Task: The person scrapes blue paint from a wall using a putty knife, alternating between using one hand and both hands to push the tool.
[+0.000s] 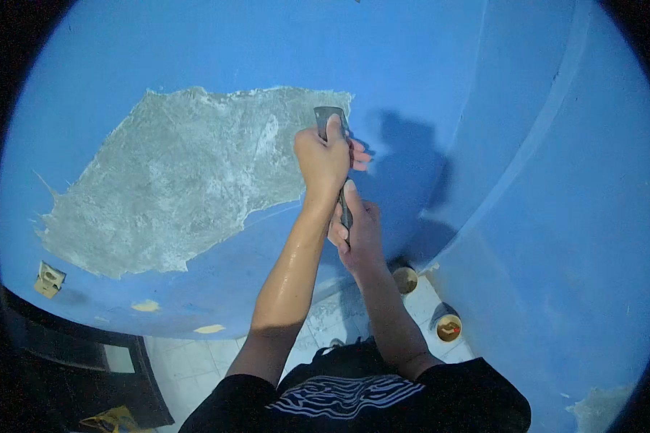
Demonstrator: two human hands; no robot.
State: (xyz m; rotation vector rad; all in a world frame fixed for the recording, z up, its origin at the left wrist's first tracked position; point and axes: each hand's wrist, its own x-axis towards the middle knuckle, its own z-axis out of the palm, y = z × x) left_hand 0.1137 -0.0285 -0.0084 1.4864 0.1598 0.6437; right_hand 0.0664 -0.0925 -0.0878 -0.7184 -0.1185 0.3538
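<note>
My left hand [322, 162] is wrapped round the upper part of a dark scraper [329, 113], its thumb pressed along the flat, wide end. Lower down, my right hand [357, 234] grips the narrow dark handle, with the thumb pointing up along it. The wide end lies over the upper right part of a bare grey patch [180, 177] in the blue wall [267, 43]. Ragged, pale edges run round this patch. Whether the scraper's edge touches the wall I cannot tell.
A wall socket [49, 279] sits at lower left, above dark furniture [79, 368]. Two round containers [448, 328] stand on the pale tiled floor [202, 361] by the right wall. Small pale spots [146, 306] mark the lower wall. Shadows of my hands fall right of the patch.
</note>
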